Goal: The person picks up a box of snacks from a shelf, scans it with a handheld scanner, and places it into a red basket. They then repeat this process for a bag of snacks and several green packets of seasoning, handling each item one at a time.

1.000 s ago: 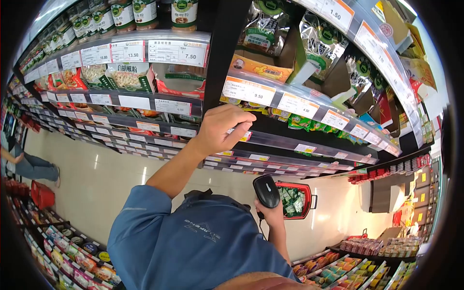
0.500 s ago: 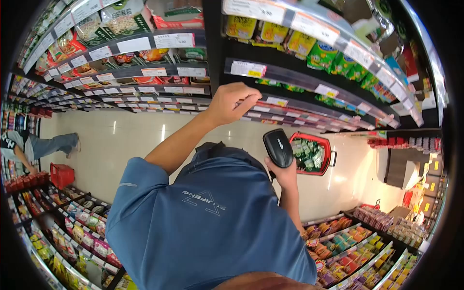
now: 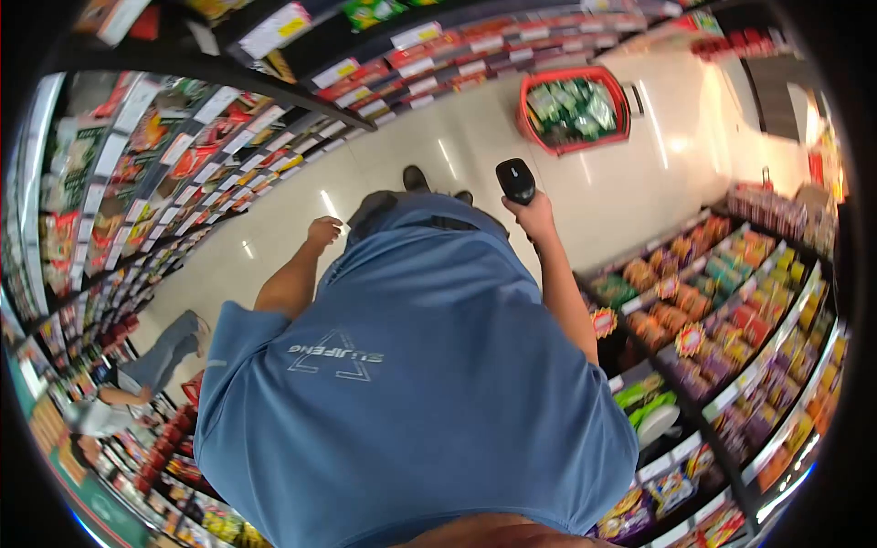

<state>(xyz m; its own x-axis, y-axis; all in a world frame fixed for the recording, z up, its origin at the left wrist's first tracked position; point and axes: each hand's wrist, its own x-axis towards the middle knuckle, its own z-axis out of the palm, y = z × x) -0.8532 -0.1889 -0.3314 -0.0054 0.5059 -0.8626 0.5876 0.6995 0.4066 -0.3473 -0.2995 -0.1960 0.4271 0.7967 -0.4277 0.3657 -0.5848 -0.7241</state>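
Note:
My right hand (image 3: 534, 216) is wrapped around the handle of a black handheld barcode scanner (image 3: 516, 182), held out in front of me on the right. Low by my left hip is my left hand (image 3: 324, 231), its fingers closed together. A small whitish bit shows at those fingertips, too small to name. Beyond the scanner, a red shopping basket (image 3: 528, 117) stands on the floor, filled with green and white packets (image 3: 574, 108). Neither hand touches the basket.
Price-tagged shelves (image 3: 420, 68) run along the far side and the left. Snack shelves (image 3: 703, 320) stand close on my right. Another person (image 3: 151, 374) is at the lower left. Pale tiled floor (image 3: 429, 151) lies between the shelf rows.
My left hand has come down from the far shelf to beside my hip. My view has turned, so the shelves, basket and other person appear shifted. The scanner stays in my right hand.

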